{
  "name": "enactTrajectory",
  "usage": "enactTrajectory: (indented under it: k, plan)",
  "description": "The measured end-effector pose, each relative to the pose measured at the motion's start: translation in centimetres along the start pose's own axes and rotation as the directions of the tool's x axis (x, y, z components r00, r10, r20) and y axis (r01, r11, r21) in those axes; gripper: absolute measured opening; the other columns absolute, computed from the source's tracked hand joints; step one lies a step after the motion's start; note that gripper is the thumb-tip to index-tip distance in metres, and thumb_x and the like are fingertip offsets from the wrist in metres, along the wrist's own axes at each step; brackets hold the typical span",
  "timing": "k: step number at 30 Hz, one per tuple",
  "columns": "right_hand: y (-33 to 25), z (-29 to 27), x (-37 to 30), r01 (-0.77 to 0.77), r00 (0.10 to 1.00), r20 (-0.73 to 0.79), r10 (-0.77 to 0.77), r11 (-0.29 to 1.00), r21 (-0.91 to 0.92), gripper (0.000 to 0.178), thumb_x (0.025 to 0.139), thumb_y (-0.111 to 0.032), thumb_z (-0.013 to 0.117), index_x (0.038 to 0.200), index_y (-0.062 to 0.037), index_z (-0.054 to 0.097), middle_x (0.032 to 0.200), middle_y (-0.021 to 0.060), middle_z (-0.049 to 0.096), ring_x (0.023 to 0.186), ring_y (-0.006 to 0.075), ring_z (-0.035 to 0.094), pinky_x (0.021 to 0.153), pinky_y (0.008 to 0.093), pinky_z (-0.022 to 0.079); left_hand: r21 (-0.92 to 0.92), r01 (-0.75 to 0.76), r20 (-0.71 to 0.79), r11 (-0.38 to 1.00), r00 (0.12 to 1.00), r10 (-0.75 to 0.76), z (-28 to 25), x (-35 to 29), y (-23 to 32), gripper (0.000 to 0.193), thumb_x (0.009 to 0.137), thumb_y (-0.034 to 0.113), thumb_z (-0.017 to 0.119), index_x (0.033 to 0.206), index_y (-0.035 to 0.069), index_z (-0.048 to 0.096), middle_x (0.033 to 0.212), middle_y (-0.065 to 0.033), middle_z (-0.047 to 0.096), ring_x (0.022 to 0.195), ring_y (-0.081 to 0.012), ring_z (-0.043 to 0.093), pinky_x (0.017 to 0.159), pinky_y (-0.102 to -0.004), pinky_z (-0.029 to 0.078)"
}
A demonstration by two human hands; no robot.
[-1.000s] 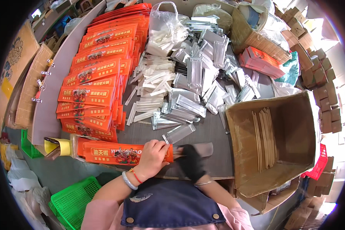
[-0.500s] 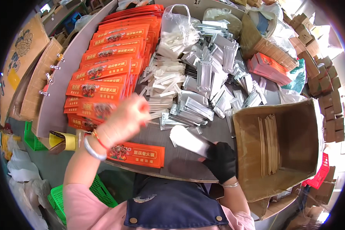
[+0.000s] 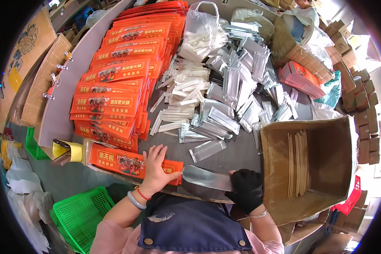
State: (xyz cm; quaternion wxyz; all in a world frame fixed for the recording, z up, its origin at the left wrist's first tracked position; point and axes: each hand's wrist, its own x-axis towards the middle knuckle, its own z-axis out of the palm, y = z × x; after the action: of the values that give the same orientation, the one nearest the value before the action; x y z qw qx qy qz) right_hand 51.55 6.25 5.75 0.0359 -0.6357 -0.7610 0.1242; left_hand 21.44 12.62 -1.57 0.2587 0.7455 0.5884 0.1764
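My left hand (image 3: 155,167) lies with fingers spread over a flat red printed packet (image 3: 114,160) at the table's front edge. Its thumb is at the packet's right end. In a black fingerless glove, my right hand (image 3: 245,188) grips a long, curved, shiny metal scoop (image 3: 207,178). The scoop's tip meets the packet's right end, by my left thumb; whether it is inside the opening I cannot tell. Just beyond the scoop lies a single silver sachet (image 3: 208,150). A big overlapping pile of red packets (image 3: 110,76) covers the table's left side.
Slim white strips (image 3: 184,91) and heaped silver sachets (image 3: 237,80) fill the middle, below a clear plastic bag (image 3: 203,31). An open cardboard box (image 3: 326,127) holding thin brown strips stands at right. A yellow holder (image 3: 74,152) and green crate (image 3: 78,216) are at left.
My left hand has come down from in front of the red pile onto the front packet, its fingers now spread. The scoop has swung down to that packet's right end, uncovering the single sachet.
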Motion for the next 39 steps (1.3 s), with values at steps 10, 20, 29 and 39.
enactTrajectory:
  k: [10, 20, 29, 39]
  plan:
    - [-2.8, 6.1, 4.0, 0.198, 0.974, -0.158, -0.165, 0.955, 0.221, 0.075, 0.063, -0.046, 0.082, 0.126, -0.013, 0.057, 0.111, 0.0125, 0.06, 0.106, 0.0322, 0.055, 0.091, 0.0494, 0.039, -0.084, -0.051, 0.199, 0.995, 0.978, 0.067, -1.2, 2.9, 0.3, 0.082, 0.071, 0.033, 0.084, 0.136, -0.003, 0.047, 0.142, -0.0223, 0.046, 0.135, -0.037, 0.041, 0.113, -0.054, 0.027]
    - [25.6, 2.9, -6.3, -0.86, 0.291, -0.533, 0.794, 0.462, 0.218, 0.078, 0.086, -0.053, 0.062, 0.142, -0.0016, 0.043, 0.142, 0.0237, 0.047, 0.132, 0.0396, 0.042, 0.111, 0.0475, 0.032, 0.108, -0.298, -0.141, 0.948, 0.94, 0.312, -0.1, 12.2, -4.7, 0.011, 0.075, 0.003, 0.072, 0.081, 0.001, 0.063, 0.082, -0.016, 0.061, 0.08, -0.0368, 0.06, 0.072, -0.0453, 0.048]
    - [19.9, 5.8, -4.6, -0.932, 0.322, -0.469, 0.822, 0.363, -0.002, 0.065, 0.091, -0.056, 0.05, 0.134, -0.0077, 0.049, 0.131, 0.0149, 0.054, 0.115, 0.0359, 0.054, 0.091, 0.0579, 0.039, 0.004, -0.165, -0.038, 0.986, 0.986, 0.165, -3.4, 10.2, -3.6, 0.008, 0.076, 0.003, 0.071, 0.079, 0.001, 0.064, 0.077, -0.0178, 0.064, 0.072, -0.0363, 0.064, 0.064, -0.0407, 0.05]
    - [12.6, 5.6, -6.5, -0.745, 0.566, -0.701, 0.434, 0.633, -0.21, 0.047, 0.087, -0.036, 0.063, 0.12, -0.0035, 0.058, 0.114, 0.0169, 0.06, 0.106, 0.0362, 0.057, 0.087, 0.0507, 0.044, -0.16, -0.491, -0.016, 0.856, 0.869, 0.495, 0.7, 14.0, 6.6, 0.009, 0.079, 0.001, 0.065, 0.084, 0.003, 0.058, 0.097, -0.0156, 0.063, 0.094, -0.0362, 0.058, 0.08, -0.0434, 0.047]
